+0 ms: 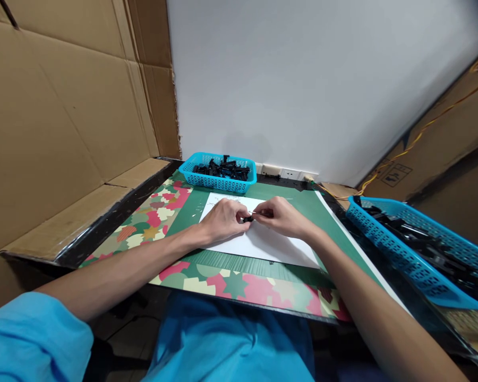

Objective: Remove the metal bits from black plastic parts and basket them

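Note:
My left hand (223,218) and my right hand (281,215) meet over a white sheet of paper (258,244) on the green mat (322,212). The fingers of both hands are pinched together. Between them is a small black part (248,218), held at the left fingertips. A thin pale pin or wire (256,214) runs from the right fingertips toward the part. Faint small marks or bits lie on the paper's far end.
A small blue basket (207,180) of black parts stands at the back of the mat. A larger blue basket (402,254) with black parts sits at the right. Cardboard walls rise on the left. A camouflage-patterned mat (239,284) edges the table front and left.

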Action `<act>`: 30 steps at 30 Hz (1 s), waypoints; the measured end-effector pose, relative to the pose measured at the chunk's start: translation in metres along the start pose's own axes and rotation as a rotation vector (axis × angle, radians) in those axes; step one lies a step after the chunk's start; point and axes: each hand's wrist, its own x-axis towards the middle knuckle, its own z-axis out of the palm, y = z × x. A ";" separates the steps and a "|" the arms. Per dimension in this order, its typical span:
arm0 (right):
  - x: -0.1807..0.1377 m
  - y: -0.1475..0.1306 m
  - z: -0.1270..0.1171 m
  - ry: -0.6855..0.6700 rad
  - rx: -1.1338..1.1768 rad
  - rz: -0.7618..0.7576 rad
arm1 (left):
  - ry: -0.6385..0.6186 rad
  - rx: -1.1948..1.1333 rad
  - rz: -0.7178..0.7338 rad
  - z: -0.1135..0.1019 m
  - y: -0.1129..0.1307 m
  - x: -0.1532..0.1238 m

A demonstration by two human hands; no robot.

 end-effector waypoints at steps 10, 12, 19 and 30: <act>0.003 0.003 0.002 0.022 0.058 -0.022 | -0.008 0.021 0.006 0.000 0.000 0.000; 0.003 0.004 0.002 0.025 0.089 -0.009 | -0.009 0.023 0.006 0.001 0.000 0.000; 0.003 0.004 0.008 0.074 0.112 -0.027 | 0.007 0.036 0.000 0.002 -0.001 -0.001; 0.003 0.003 0.010 0.078 0.017 -0.083 | 0.008 0.064 0.015 0.002 -0.003 -0.001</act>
